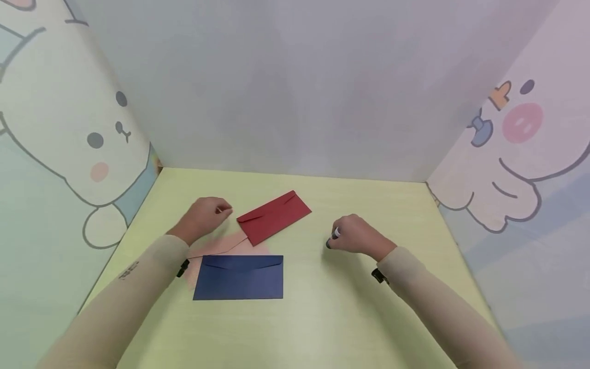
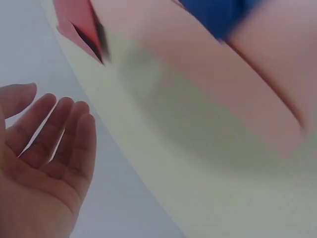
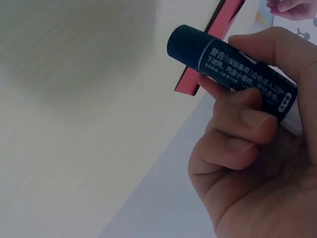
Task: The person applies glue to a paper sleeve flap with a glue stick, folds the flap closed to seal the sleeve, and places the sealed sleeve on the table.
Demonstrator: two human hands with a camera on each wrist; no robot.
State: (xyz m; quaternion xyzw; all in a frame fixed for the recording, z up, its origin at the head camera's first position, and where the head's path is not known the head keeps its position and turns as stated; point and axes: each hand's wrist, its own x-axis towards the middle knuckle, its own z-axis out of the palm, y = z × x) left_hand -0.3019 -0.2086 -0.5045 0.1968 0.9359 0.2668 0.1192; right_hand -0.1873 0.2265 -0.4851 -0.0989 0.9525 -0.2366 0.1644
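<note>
My right hand (image 1: 361,237) grips a dark glue stick (image 3: 228,67) with a rounded cap and white Chinese print, thumb on one side and fingers curled round the other. It is held above the table, right of the envelopes. My left hand (image 1: 203,218) is empty, its fingers loosely bent and spread a little in the left wrist view. That hand hovers over the upper left of a pink envelope (image 1: 251,249). A blue envelope (image 1: 239,284), flap side up, covers much of the pink one. Behind them lies a red envelope (image 1: 276,218), slanted, its lower corner over the pink one.
The pale yellow table (image 1: 313,328) is bounded by a plain grey wall (image 1: 295,102) at the back. Side panels with cartoon animals, a left panel (image 1: 55,92) and a right panel (image 1: 530,205), flank it. Dark straps sit at both wrists.
</note>
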